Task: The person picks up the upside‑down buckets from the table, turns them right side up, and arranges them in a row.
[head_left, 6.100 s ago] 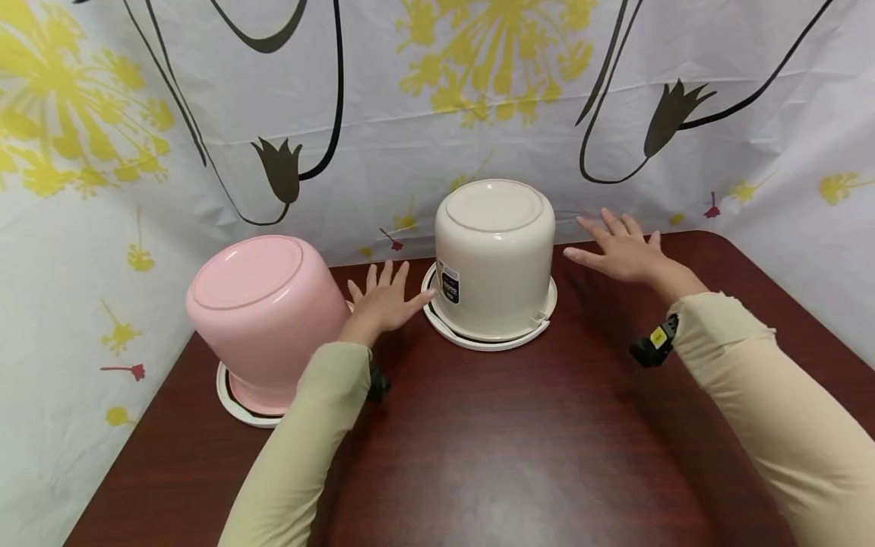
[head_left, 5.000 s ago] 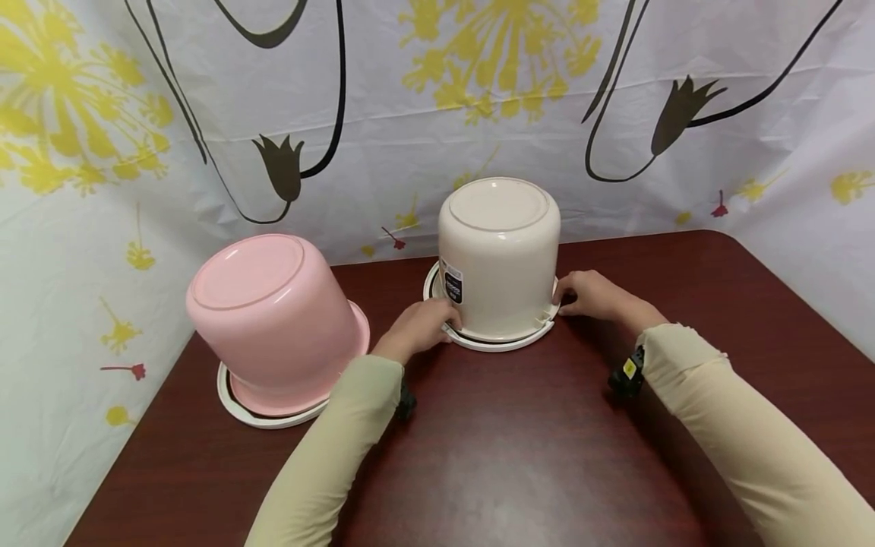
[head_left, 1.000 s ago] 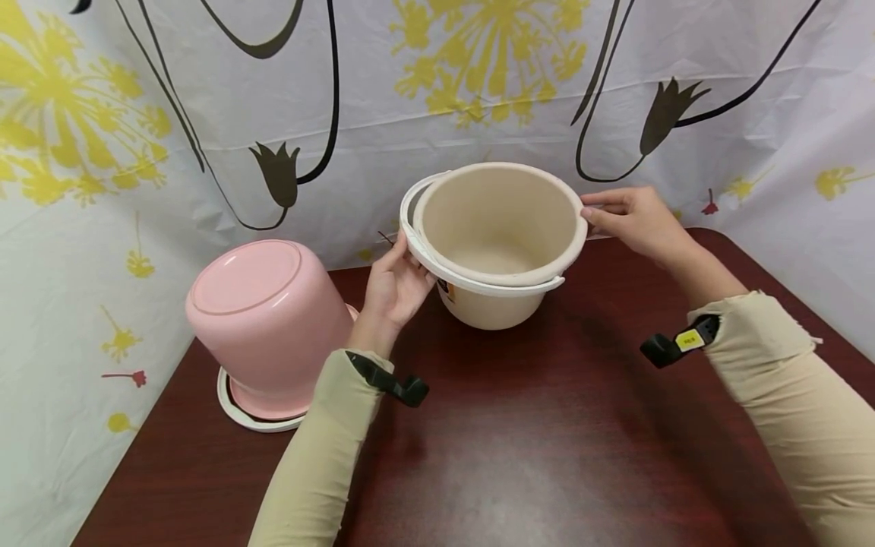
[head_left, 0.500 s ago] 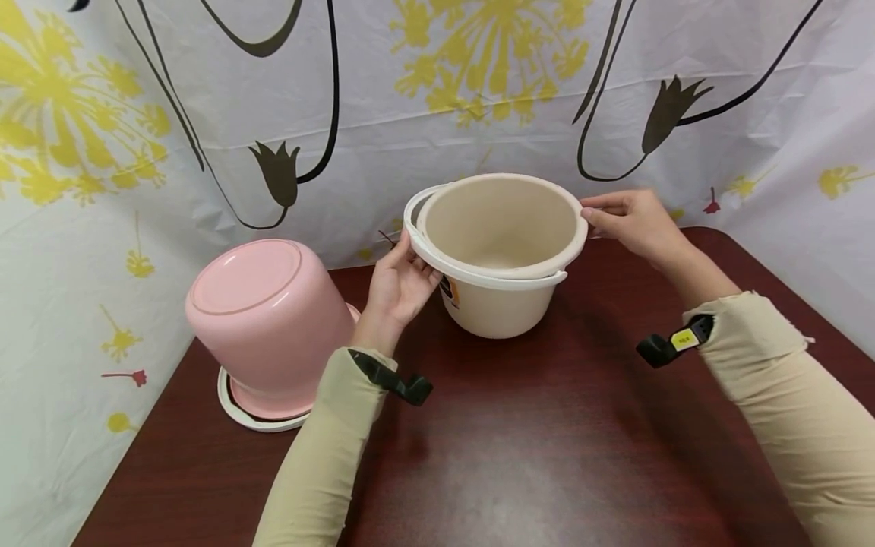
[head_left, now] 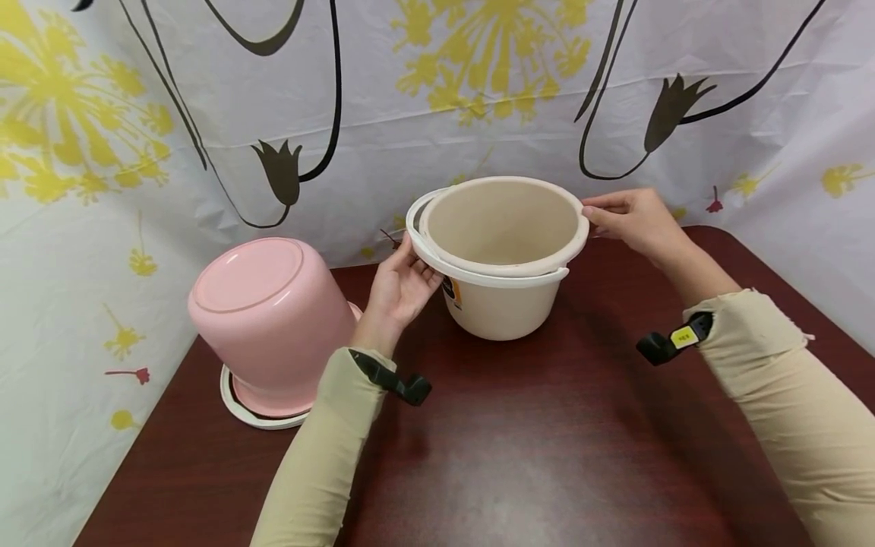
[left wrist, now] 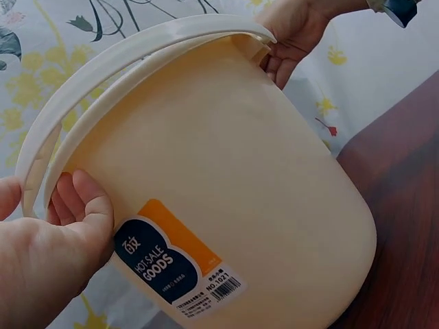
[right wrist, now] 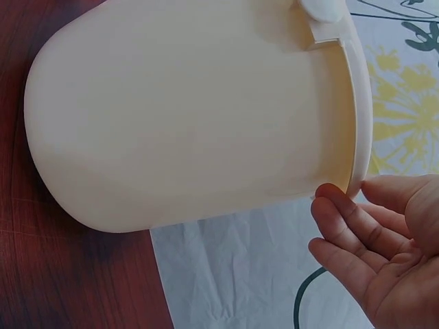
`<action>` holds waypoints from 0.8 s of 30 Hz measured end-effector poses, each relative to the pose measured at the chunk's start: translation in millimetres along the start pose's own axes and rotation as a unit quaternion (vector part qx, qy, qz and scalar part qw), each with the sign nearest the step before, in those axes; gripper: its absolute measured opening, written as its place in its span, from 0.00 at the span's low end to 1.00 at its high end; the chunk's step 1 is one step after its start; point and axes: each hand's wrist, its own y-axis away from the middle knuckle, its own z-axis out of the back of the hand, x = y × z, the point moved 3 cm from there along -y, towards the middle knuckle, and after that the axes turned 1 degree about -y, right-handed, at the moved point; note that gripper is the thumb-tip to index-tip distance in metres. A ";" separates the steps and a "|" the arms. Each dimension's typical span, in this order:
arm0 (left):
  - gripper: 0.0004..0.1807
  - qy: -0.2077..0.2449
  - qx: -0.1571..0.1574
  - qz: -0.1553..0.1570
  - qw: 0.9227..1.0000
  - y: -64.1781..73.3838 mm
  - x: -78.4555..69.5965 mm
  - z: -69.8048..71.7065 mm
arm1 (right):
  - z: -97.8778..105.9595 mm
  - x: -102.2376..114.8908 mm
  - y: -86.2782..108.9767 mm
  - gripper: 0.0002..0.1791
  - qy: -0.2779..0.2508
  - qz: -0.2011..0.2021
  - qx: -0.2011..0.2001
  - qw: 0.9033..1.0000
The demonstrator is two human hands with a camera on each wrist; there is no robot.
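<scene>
A cream plastic bucket (head_left: 502, 311) is mouth up at the back middle of the table, its white handle (head_left: 472, 275) lying along the rim's front and left. My left hand (head_left: 399, 289) holds the rim and handle at the left, fingers curled under the rim in the left wrist view. At the right side my right hand (head_left: 636, 220) pinches the rim between thumb and fingers. In the left wrist view a blue and orange label (left wrist: 171, 257) shows on the bucket's wall. Whether its base fully rests on the table I cannot tell.
A pink bucket (head_left: 266, 334) is upside down and tilted at the left, its rim over a white handle (head_left: 256, 419). Under both is a dark red-brown table (head_left: 519, 441). A white patterned curtain (head_left: 383, 99) hangs right behind the table.
The cream bucket was upside down with both hands apart from it. The hands took its rim and turned it mouth up. Over the last second it has sunk slightly and levelled.
</scene>
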 end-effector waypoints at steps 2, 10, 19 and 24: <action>0.12 -0.003 -0.005 0.000 1.000 0.9 0.5 1.6 | 0.0 0.0 0.1 0.27 0.002 0.002 -0.001 1.000; 0.08 -0.007 -0.026 0.009 1.000 4.9 4.3 17.0 | -0.3 1.3 0.3 0.25 0.000 0.011 0.004 1.000; 0.07 -0.030 -0.058 0.051 0.997 5.9 9.5 34.5 | -0.1 1.9 0.2 0.25 0.009 0.014 0.007 1.000; 0.06 -0.042 -0.074 0.079 0.993 6.1 13.0 41.2 | -0.8 2.9 -0.4 0.24 0.012 0.020 0.005 1.000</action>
